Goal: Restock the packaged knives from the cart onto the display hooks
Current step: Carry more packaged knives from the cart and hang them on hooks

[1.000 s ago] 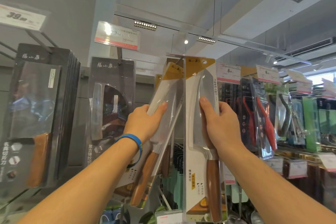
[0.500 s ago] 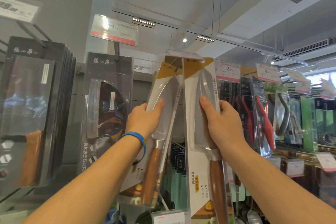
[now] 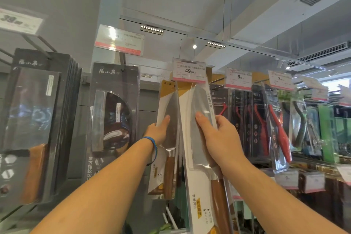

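Two packaged knives with white-and-yellow cards and wooden handles hang side by side under a 49.00 price tag (image 3: pixel 189 71). My left hand (image 3: pixel 158 131) grips the left packaged knife (image 3: pixel 167 138) at its blade, thumb on the front. My right hand (image 3: pixel 218 138) grips the right packaged knife (image 3: pixel 199 176), thumb laid across the blister over the blade. The tops of both cards sit just behind the price tag, so the hook itself is hidden. The cart is out of view.
Dark boxed cleavers hang to the left: a thick stack (image 3: pixel 38 119) and one pack (image 3: pixel 114 116). Red peelers (image 3: pixel 279 129) and other utensils hang on hooks to the right. Price tags stick out at head height along the row.
The price tag has flipped down from lying flat to facing me, above the two packs. Both hands have pushed the packs further back on the hook, with the same grips.
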Available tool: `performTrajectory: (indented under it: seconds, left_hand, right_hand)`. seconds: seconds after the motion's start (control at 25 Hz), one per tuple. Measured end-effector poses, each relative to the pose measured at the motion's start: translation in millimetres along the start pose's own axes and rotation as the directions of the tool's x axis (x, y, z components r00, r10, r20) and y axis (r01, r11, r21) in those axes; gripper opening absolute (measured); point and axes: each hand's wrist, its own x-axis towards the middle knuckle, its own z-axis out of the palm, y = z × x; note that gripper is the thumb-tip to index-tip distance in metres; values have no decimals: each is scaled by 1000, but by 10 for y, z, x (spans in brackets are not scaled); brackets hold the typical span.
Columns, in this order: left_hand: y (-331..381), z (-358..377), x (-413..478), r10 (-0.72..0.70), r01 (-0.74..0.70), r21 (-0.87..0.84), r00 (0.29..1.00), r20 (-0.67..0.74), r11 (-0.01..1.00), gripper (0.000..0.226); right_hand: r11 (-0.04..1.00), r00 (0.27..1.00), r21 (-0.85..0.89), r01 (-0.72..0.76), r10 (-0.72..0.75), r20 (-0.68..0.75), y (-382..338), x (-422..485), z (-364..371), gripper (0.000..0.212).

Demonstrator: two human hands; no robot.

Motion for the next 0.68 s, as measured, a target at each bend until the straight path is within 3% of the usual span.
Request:
performTrajectory:
  seconds: [0.12, 0.2, 0.28, 0.36, 0.44, 0.48, 0.56, 0.68]
  left_hand:
    - [172, -38, -37, -45, 51, 166, 998, -39, 985, 70]
    - [345, -134, -110, 186, -137, 257, 966, -177, 957, 69]
    - [591, -271, -276, 509, -449, 246, 806, -303, 859, 70]
    - [886, -376, -451, 730, -667, 299, 606, -316, 683, 73]
    - [1157, -418, -576, 855, -690, 520, 484, -185, 503, 78]
    - [1264, -434, -605, 881, -634, 662, 466, -84, 399, 76]
    - [1396, -489, -620, 856, -511, 841, 502, 122, 180, 69]
    - [1427, -602, -540, 806, -467, 883, 509, 302, -35, 61]
  right_hand:
    - [999, 999, -32, -34, 35, 28, 13, 33, -38, 38]
    - [999, 999, -40, -33, 33, 21, 30, 55, -67, 37]
    - [999, 1000, -29, -27, 27, 8, 35, 79, -73, 38]
    - [1000, 1000, -17, -22, 22, 4, 46, 107, -34, 37]
    - [1000, 1000, -20, -5, 5, 7, 58, 101, 34, 36]
    - [1000, 1000, -17, 7, -7, 0, 68, 87, 67, 35]
    - [999, 998, 14, 41, -40, -43, 86, 62, 100, 31]
    - [997, 998, 53, 48, -46, -48, 66, 88, 79, 31]
